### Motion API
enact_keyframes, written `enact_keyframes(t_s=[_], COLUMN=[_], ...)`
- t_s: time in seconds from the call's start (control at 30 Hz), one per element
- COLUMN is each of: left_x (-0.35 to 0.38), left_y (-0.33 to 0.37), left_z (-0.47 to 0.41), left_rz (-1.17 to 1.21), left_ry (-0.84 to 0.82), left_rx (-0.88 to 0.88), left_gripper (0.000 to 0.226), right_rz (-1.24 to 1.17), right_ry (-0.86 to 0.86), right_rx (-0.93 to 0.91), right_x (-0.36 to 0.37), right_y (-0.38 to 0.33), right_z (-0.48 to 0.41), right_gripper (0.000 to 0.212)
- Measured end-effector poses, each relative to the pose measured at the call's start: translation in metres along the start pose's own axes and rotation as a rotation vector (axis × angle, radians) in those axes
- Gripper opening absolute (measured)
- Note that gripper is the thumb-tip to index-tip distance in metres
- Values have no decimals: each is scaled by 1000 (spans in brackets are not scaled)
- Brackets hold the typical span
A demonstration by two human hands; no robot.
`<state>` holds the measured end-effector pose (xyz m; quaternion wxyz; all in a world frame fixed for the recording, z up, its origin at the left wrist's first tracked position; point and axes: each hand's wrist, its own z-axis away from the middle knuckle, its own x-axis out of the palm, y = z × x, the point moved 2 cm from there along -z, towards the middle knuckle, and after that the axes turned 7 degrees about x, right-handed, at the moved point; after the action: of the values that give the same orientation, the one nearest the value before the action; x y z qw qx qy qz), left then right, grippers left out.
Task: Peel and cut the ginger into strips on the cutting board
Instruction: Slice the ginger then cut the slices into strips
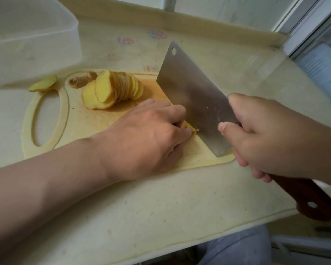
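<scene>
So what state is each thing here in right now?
cleaver: gripped by the right hand, tilted, edge at the cutting board.
left hand: fingers curled, holding a ginger bit beside the cleaver.
ginger slices: cut, fanned out on the board.
brown knob: skin on, behind the slices.
ginger end: off the board, on the counter.
tub: upright, contents unclear.

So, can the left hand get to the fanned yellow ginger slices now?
Probably yes. Only bare cream cutting board lies between the left hand and the fanned ginger slices; the steel cleaver is on its other side. It must first release the ginger piece it pins.
</scene>
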<state>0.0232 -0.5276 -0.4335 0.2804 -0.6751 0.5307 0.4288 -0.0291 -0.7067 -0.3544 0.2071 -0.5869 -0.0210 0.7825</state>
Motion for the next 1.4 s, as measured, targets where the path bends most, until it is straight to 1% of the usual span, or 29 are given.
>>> enact_keyframes(t_s=[0.1,0.2,0.3,0.43,0.53,0.67,0.77,0.9,1.03,1.17,1.27,1.4], left_x=[-1,-1,-1,-1,-1,-1,-1,0,-2,-2,-1,-1], left_y=[1,2,1,2,1,1,1,1,2,3,2,2], left_z=[-1,0,0,0,0,0,0,-1,-1,0,0,0], left_rz=[3,1,-8,-5,2,-6,-4,15,8,-10,-14,-14], left_ry=[14,25,20,39,26,15,21,24,33,33,37,32], left_rx=[12,10,12,11,12,14,12,21,25,29,25,30], left_gripper=[25,28,27,30,33,30,33,31,32,26,33,39], right_rz=[41,-11,-125,-165,-139,-71,-24,29,5,-137,-211,-188], right_ry=[-8,28,69,101,102,79,28,-41,8,94,125,123], right_rx=[-47,-114,-76,-66,-86,-94,-81,-60,-116,-115,-83,-89], right_x=[-2,1,5,10,9,6,3,-1,1,7,12,12], right_y=[-16,-19,-2,16,18,15,11,-4,-16,-1,14,19], right_z=[-12,-19,-11,7,9,8,4,-7,-20,-10,3,8], right_gripper=[23,19,17,24,24,23,22,20,16,16,24,26])
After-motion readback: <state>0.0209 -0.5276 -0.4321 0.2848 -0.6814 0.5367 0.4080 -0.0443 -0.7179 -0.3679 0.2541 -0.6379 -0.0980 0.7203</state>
